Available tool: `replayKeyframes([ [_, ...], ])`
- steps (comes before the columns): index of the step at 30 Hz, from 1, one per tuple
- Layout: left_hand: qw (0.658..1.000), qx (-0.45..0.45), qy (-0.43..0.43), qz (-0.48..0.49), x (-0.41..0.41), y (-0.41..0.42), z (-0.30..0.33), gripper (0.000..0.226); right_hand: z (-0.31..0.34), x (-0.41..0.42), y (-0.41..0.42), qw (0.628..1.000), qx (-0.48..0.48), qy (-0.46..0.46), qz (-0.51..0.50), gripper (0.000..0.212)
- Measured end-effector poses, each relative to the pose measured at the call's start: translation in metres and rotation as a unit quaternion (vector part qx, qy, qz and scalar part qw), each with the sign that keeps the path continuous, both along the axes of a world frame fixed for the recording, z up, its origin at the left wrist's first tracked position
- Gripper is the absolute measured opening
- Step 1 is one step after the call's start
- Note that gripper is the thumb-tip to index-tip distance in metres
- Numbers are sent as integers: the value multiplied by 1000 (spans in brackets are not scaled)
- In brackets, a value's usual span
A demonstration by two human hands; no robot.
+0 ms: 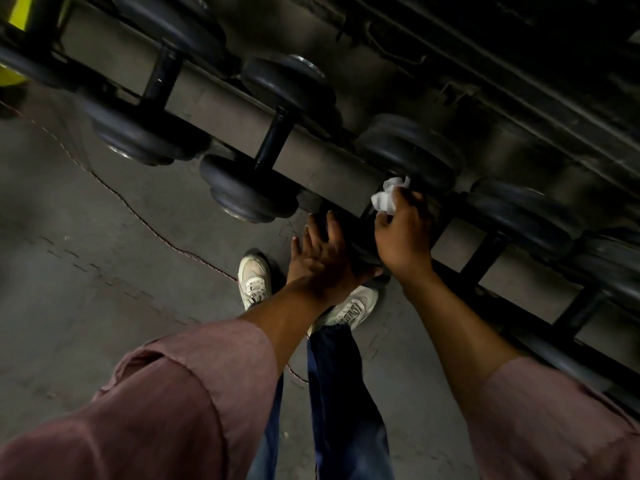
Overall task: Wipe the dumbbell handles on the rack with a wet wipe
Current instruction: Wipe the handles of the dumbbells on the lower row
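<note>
A row of dark dumbbells lies across a grey rack [221, 109] that runs diagonally from upper left to lower right. My right hand [403, 233] is shut on a crumpled white wet wipe [389, 195] and wraps over the handle of one dumbbell [408, 150], hiding most of that handle. My left hand [320, 251] rests flat, fingers spread, on the near head of the same dumbbell. Beside it to the left, a dumbbell with a bare black handle [273, 140] sits untouched, and another black handle [162, 77] shows further left.
My two white shoes [254, 277] stand on the grey tiled floor close under the rack. A thin red-and-white cord [114, 192] trails across the floor. More dumbbells [526, 213] continue to the lower right. Something yellow [19, 12] is at the top left.
</note>
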State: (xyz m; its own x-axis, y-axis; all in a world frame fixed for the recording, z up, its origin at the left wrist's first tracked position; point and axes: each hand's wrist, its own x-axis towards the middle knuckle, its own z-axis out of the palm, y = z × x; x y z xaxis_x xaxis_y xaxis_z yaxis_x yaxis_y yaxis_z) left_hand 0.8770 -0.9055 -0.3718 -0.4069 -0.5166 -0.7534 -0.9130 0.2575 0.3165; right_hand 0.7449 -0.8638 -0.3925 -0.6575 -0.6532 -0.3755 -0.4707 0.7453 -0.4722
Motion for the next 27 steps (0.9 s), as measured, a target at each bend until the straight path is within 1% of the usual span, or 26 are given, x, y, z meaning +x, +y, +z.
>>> replayKeyframes([
  [2, 1000, 0, 2, 2, 0, 0, 0, 126, 0, -1, -6, 999, 17, -10, -35, 39],
  [5, 1000, -6, 5, 4, 0, 0, -2, 126, -1, -3, -11, 989, 30, -89, -118, 44],
  [9, 1000, -3, -1, 2, 0, 1, -3, 127, -7, -9, -14, 960, -6, -186, -211, 34],
  [10, 1000, -3, -1, 2, 0, 1, -3, 128, -10, -11, -14, 951, -5, -211, -227, 35],
  [12, 1000, -8, 3, 3, 0, 1, -2, 128, -16, -15, -14, 928, 27, -272, -253, 36],
  [14, 1000, -10, 8, 4, 0, 1, -2, 127, -22, -20, -10, 913, 73, -301, -266, 29],
  [16, 1000, -14, 14, 6, 1, 2, -4, 127, -21, -21, -3, 908, 121, -311, -256, 24],
  [17, 1000, -18, 17, 7, 1, 2, -5, 127, -21, -19, 0, 910, 128, -312, -239, 26],
  [19, 999, -23, 21, 9, 2, 2, -7, 128, -22, -16, 9, 930, 130, -297, -171, 45],
  [20, 999, -23, 20, 10, 2, 2, -7, 127, -20, -15, 12, 938, 129, -289, -139, 48],
  [21, 1000, -23, 19, 9, 1, 3, -7, 127, -21, -15, 13, 943, 119, -286, -122, 46],
  [23, 1000, -23, 18, 4, 1, 3, -7, 126, -28, -19, 11, 945, 111, -282, -126, 35],
  [25, 1000, -21, 16, 0, 1, 2, -6, 126, -32, -23, 4, 938, 123, -289, -149, 31],
  [27, 1000, -17, 12, -6, 1, 1, -3, 126, -33, -27, -2, 915, 105, -334, -203, 29],
])
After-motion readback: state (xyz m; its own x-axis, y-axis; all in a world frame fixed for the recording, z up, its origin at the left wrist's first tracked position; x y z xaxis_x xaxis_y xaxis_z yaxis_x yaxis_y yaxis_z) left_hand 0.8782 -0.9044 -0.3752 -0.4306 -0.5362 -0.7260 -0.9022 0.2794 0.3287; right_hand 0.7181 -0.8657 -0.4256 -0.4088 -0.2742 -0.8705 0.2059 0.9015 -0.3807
